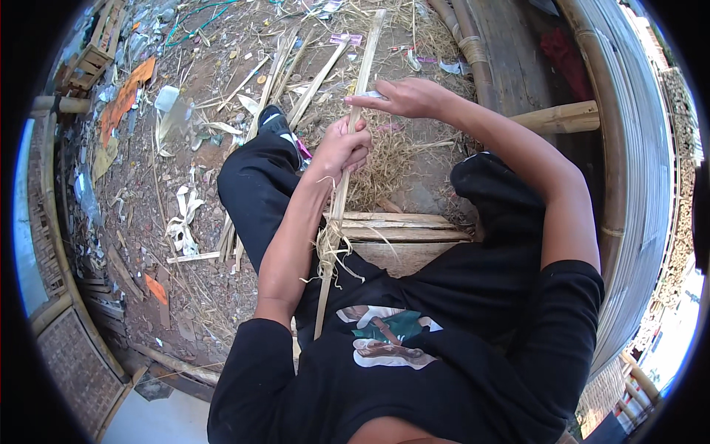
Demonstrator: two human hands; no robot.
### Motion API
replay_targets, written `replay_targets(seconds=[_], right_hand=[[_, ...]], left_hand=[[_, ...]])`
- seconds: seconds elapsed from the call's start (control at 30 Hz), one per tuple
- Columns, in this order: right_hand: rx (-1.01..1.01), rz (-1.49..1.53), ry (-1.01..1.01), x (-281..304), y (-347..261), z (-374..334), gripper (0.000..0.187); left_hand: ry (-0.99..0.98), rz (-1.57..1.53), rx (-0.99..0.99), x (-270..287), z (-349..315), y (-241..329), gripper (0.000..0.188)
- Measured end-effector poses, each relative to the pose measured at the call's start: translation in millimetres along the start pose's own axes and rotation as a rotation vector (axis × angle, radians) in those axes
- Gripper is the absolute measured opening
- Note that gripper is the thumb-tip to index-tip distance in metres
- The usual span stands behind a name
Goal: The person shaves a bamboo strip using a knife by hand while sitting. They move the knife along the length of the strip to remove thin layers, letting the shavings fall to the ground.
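Observation:
A long, pale bamboo strip (367, 55) slants from the ground ahead of me back to my lap. My left hand (344, 150) is closed round its middle. Just beyond, my right hand (407, 98) is bent shut, its index finger stretched across the strip. A small whitish piece shows at that finger; whatever else the hand holds is hidden. Thin curled shavings (330, 248) cling to the strip's near part, close to my left forearm. Between my knees lie several split bamboo pieces (399, 234).
Several loose bamboo strips (318, 83) lie ahead on the littered ground, among straw-like shavings (381, 166). A bamboo-framed platform (510, 59) stands at the right, a pole (558, 117) jutting near my right arm. Orange scrap (126, 96) and a woven panel (78, 348) are on the left.

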State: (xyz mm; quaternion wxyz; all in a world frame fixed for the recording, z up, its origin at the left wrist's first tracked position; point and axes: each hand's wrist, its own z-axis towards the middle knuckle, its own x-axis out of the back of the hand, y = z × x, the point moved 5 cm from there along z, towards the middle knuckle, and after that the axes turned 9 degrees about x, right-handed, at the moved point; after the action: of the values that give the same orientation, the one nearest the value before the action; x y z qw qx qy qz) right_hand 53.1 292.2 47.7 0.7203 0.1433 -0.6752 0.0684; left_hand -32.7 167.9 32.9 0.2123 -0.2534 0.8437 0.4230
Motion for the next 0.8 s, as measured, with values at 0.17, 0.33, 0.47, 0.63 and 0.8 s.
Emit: replay_targets(seconds=[0.17,0.33,0.47,0.63,0.8], right_hand=[[-0.421,-0.116,0.0,-5,49,-13,0.08],[-0.384,0.059,-0.108,26,35,-40,0.086],[-0.55,0.36,0.241,32,27,-38,0.075],[-0.688,0.672,0.63,32,18,-31,0.043],[-0.939,1.057,0.544,20,8,-24,0.031]], left_hand=[[-0.039,0.015,0.004,-2,-6,2,0.022],[-0.114,0.058,0.005,-5,-9,-3,0.024],[-0.06,0.031,-0.002,1,-5,-1,0.024],[-0.019,0.095,0.001,-2,0,-3,0.022],[0.083,0.151,0.007,-4,-4,-2,0.014]])
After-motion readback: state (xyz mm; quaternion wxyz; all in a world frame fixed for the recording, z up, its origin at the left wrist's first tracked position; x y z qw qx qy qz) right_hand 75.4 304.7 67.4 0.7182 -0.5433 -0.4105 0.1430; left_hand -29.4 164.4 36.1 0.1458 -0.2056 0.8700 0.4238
